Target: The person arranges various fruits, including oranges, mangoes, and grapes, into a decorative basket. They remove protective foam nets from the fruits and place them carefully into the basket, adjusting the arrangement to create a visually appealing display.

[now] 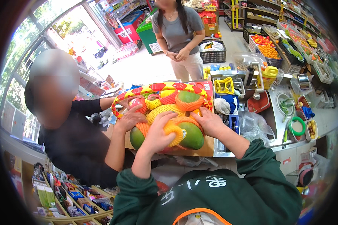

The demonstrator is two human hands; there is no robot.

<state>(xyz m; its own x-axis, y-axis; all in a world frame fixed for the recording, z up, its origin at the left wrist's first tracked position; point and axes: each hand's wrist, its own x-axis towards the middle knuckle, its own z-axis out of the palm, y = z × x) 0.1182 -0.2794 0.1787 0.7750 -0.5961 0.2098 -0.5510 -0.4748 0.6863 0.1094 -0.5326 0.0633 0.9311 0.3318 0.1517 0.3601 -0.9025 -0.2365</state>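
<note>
My left hand grips a yellow-orange foam net at the near side of a fruit arrangement. A small orange fruit lies under the thumb and fingers of my right hand, on the right of the pile. Below it sits a large green mango with a sticker, partly in an orange net. A second green fruit lies at the left, and a yellow-netted fruit fills the middle. Over the far side arches a handle wrapped in red and yellow ribbon. The basket's body is mostly hidden.
At the left, a co-worker in black has a hand on the pile. Another person stands across the counter. To the right are a plastic bag and a metal sink. Shelves of small packages lie below left.
</note>
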